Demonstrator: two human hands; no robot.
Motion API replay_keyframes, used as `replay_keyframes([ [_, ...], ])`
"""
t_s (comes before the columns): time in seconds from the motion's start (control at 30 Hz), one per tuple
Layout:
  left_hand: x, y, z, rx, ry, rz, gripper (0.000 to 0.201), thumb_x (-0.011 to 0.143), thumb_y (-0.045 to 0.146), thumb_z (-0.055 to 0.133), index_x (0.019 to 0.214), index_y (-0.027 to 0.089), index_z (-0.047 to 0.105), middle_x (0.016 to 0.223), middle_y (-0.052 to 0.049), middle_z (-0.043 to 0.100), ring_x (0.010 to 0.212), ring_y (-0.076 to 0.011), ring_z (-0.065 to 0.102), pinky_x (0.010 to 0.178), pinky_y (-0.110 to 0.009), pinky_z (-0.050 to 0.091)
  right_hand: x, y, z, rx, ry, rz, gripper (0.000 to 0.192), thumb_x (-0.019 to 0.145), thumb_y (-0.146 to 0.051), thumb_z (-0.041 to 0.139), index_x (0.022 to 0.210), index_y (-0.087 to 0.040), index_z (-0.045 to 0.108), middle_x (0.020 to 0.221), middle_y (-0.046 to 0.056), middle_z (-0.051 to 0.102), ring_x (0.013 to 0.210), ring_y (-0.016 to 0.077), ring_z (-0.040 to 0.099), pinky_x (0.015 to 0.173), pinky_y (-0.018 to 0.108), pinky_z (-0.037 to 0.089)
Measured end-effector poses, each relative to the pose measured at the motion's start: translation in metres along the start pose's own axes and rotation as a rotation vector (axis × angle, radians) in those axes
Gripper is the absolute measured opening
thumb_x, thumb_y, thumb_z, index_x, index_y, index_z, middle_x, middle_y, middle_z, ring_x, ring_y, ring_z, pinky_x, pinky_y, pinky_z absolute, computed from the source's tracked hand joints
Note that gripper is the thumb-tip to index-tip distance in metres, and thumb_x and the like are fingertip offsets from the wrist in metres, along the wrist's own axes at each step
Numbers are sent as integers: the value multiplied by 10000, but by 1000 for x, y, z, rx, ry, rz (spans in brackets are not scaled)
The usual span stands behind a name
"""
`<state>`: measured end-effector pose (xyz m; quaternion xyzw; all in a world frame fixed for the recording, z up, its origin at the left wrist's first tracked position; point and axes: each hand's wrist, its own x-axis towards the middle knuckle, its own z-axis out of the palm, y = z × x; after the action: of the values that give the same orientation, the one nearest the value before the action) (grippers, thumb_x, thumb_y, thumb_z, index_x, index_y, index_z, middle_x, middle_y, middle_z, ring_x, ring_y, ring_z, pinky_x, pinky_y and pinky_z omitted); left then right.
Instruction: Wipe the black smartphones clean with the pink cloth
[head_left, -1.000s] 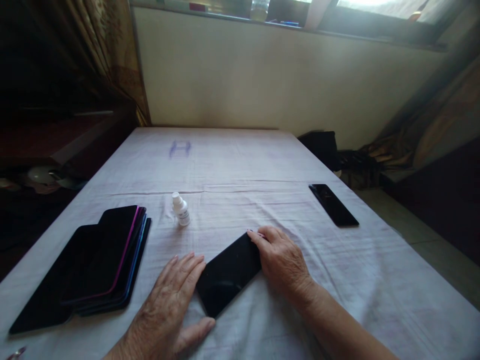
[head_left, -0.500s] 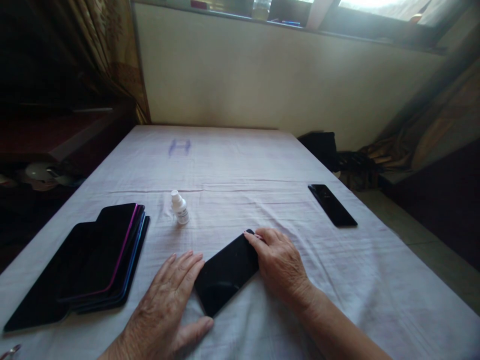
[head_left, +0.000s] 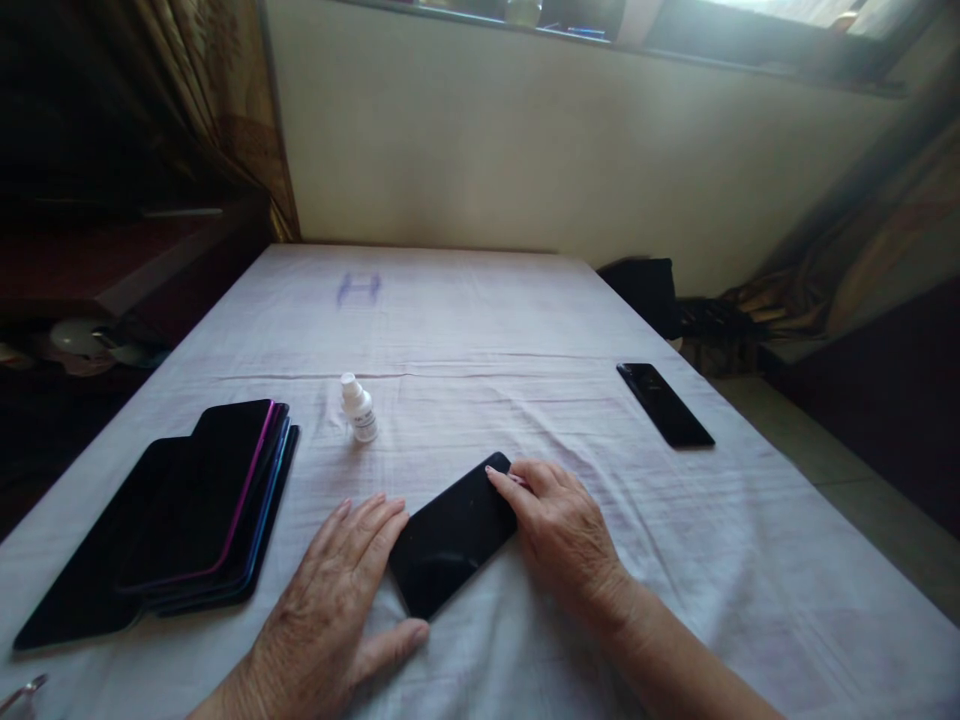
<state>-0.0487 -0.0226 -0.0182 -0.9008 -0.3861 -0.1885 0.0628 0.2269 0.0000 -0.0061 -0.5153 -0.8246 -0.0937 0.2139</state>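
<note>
A black smartphone (head_left: 454, 540) lies at a slant on the white sheet in front of me, its dark glossy face up. My left hand (head_left: 337, 585) rests flat at its left end, fingers stretched and thumb apart near the lower corner. At the far right corner, my right hand (head_left: 559, 510) is closed, with a fingertip pressed on the glass. Something small and pinkish shows between its fingers, too hidden to name. Beyond the phone stands a small white bottle (head_left: 360, 410) with a white cap and a printed label.
To the left lies a stack of dark phones and tablets (head_left: 202, 500), one with a pink edge. Another black phone (head_left: 666, 405) lies near the right edge of the sheet-covered surface (head_left: 480, 310). A metal-looking tip (head_left: 30, 687) pokes in at bottom left.
The view has tilted down slightly. My right fingertip has shifted a little on the phone's corner; my left hand stays at its end.
</note>
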Motion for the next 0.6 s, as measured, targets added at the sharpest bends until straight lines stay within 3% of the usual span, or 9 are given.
replay_keyframes([
  [0.17,1,1,0,-20,0,-14,706,849,498,627,1410,110,446,1386,-153,583,1302,-299,525,1134,-442,368,-2,11,-2,-20,-2,39,353,874,-30,532,1150,-161,708,974,101,674,844,217,600,754,327,487],
  [0.43,0,2,1,-42,-16,-50,694,848,439,614,1435,131,408,1405,-148,571,1310,-302,519,1133,-454,374,-4,-4,-6,29,-55,-18,396,880,-36,505,1203,-179,685,1007,97,676,877,203,601,789,321,508],
  [0.6,0,2,1,-26,-16,-51,698,841,426,620,1438,134,406,1409,-143,569,1304,-294,527,1139,-437,366,-5,3,-7,-8,-52,21,394,879,-38,508,1188,-200,691,1005,87,683,859,193,607,776,307,508],
])
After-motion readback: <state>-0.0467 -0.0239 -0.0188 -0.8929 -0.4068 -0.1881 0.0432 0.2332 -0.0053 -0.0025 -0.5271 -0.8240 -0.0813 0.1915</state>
